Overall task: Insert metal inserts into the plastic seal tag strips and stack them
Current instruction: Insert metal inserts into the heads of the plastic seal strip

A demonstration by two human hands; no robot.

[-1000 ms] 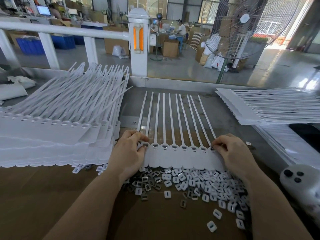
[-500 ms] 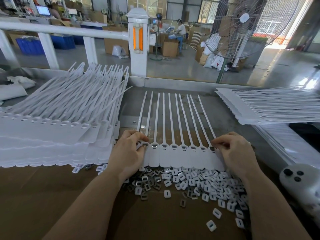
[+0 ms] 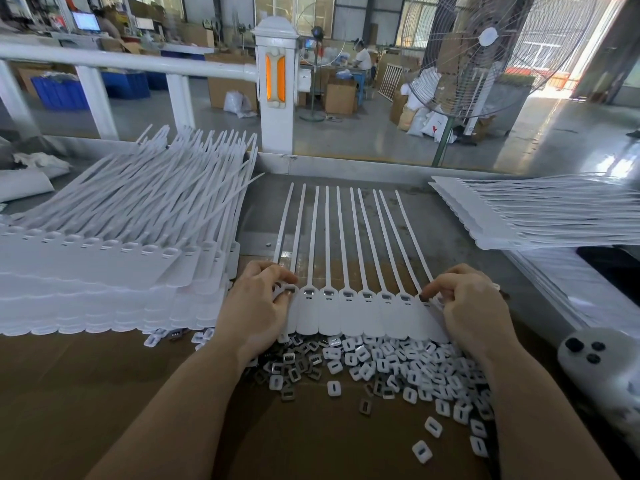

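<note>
A white strip of joined seal tags (image 3: 360,317) lies flat in front of me, tails pointing away. Several of its head slots show metal inserts. My left hand (image 3: 254,306) pinches the strip's left end tag, fingertips at its slot. At the right end, my right hand (image 3: 471,306) has curled fingers pinching the last tag. A heap of loose white and metal inserts (image 3: 391,368) lies just below the strip on the brown cardboard.
A tall stack of tag strips (image 3: 104,265) fills the left of the table. Another stack (image 3: 540,216) lies at the right. A grey device with black buttons (image 3: 602,372) sits at the right edge. A white railing post (image 3: 276,84) stands behind.
Both hands stay at the strip's ends. The right hand's fingers have shifted slightly at the last tag; the strip has not moved.
</note>
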